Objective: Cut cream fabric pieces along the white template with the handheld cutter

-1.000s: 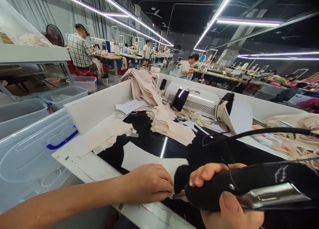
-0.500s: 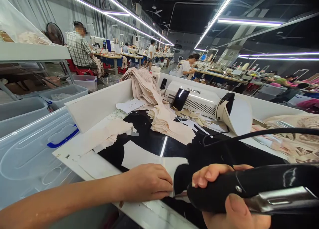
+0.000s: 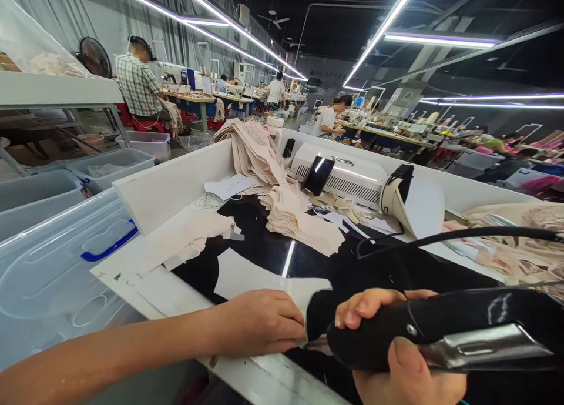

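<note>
My right hand (image 3: pixel 396 358) is closed around the handle of a black corded hand tool (image 3: pixel 440 331), whose metal tip sits at the near edge of the table. My left hand (image 3: pixel 259 323) is closed, fingers curled and pressing down on a pale cut fabric piece (image 3: pixel 304 290) just left of the tool's tip. The fabric lies on a glossy black work surface (image 3: pixel 317 264). The tool's black cable (image 3: pixel 449 236) arcs back over the table.
A stack of beige fabric pieces (image 3: pixel 295 217), draped cloth (image 3: pixel 253 149), a white machine (image 3: pixel 352 178) and a white-and-black device (image 3: pixel 412 202) lie further back. Clear plastic bins (image 3: pixel 53 258) stand at left. Other people work at distant sewing tables (image 3: pixel 194 99).
The tool and my right hand dipped slightly and came back to about where they were; my left hand stays pressed on the fabric. A person in the background walked farther away.
</note>
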Demonstrator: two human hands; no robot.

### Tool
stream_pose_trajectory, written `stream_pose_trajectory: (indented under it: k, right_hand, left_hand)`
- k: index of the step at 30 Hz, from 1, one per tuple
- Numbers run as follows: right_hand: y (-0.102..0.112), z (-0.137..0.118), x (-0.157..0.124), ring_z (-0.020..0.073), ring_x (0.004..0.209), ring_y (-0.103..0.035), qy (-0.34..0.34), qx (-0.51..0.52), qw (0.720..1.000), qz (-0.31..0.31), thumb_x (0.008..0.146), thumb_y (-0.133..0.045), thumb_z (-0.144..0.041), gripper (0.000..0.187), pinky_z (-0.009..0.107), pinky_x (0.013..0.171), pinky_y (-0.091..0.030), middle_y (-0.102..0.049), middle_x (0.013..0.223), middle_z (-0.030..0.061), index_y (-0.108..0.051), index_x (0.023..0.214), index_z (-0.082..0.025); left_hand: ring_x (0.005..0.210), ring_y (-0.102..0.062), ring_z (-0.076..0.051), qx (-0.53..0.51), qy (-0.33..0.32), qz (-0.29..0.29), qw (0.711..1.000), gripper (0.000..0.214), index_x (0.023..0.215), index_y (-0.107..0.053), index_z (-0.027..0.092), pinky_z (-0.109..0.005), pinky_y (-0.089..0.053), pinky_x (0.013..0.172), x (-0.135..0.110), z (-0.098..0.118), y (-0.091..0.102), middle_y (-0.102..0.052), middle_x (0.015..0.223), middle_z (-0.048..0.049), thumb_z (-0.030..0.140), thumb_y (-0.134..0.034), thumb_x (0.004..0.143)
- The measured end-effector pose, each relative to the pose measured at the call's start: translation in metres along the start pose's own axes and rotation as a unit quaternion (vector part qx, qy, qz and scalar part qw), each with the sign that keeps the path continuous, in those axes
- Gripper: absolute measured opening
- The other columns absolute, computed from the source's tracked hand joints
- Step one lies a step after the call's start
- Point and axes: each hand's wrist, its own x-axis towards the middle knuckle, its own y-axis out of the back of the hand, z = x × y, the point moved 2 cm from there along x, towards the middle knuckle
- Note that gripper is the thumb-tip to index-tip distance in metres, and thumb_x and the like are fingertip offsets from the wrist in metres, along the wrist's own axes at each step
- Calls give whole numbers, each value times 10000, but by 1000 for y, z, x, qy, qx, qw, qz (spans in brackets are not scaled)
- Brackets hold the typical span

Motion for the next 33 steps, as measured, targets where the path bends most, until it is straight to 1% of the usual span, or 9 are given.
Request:
stream_pose_trajectory:
  k: [4,8,11,15,19,23,29,33]
  right_hand:
    - [1,0,-1,160,532,-581,3,-2,1000,1,791,-836,-387,456,305,440,-550,-661,704,-30,-588,1149,-255]
    - [0,1,0,157,524,-576,5,-8,1000,6,798,-825,-384,453,302,440,-542,-657,699,-38,-577,1156,-259]
    - [0,1,1,158,522,-577,3,-11,1000,6,791,-826,-379,449,305,442,-541,-659,700,-37,-577,1143,-253]
    - [-1,-1,1,156,523,-570,-1,-16,1000,4,793,-816,-390,432,306,445,-542,-650,690,-41,-574,1125,-256]
    - [-5,-4,1,151,493,-547,-4,-23,1000,21,753,-829,-451,468,289,408,-530,-635,655,-50,-564,1084,-253]
    - [-8,-7,3,152,486,-552,-15,-29,999,22,747,-835,-444,456,287,401,-529,-631,647,-54,-559,1058,-256]
    - [-5,-10,6,160,500,-571,-16,-36,999,-4,755,-848,-426,448,318,428,-541,-638,659,-48,-562,1055,-256]
    - [-4,-11,7,166,492,-566,-19,-47,999,12,733,-838,-428,446,325,421,-526,-634,651,-49,-561,1038,-257]
  left_hand:
    - [987,-668,-197,35,-17,-9,999,138,1131,-700,154,-281,-535,969,-3,0,0,-733,1117,-68,213,-601,1057]
    - [954,-672,-183,85,-54,-11,995,178,1129,-690,99,-282,-526,1014,-3,1,1,-720,1057,-93,191,-548,1072]
    - [978,-680,-177,125,-85,-4,989,197,1131,-688,62,-278,-513,1039,-3,2,1,-715,1016,-106,171,-533,1078]
    - [996,-675,-158,156,-103,-7,982,237,1109,-699,85,-260,-510,1045,-3,2,-1,-726,1002,-88,184,-484,1108]
    - [979,-675,-153,167,-107,-4,980,214,1090,-701,75,-260,-523,1046,-4,2,0,-728,988,-85,194,-522,1100]
    - [982,-671,-145,173,-110,-1,979,224,1090,-701,84,-254,-511,1066,-5,2,0,-733,1002,-82,193,-506,1107]
    - [971,-672,-144,175,-107,2,979,243,1089,-701,78,-250,-513,1061,-5,2,-2,-729,995,-78,192,-487,1111]
    - [964,-677,-145,175,-105,9,979,213,1082,-704,89,-249,-517,1061,-6,1,-1,-728,991,-78,190,-518,1099]
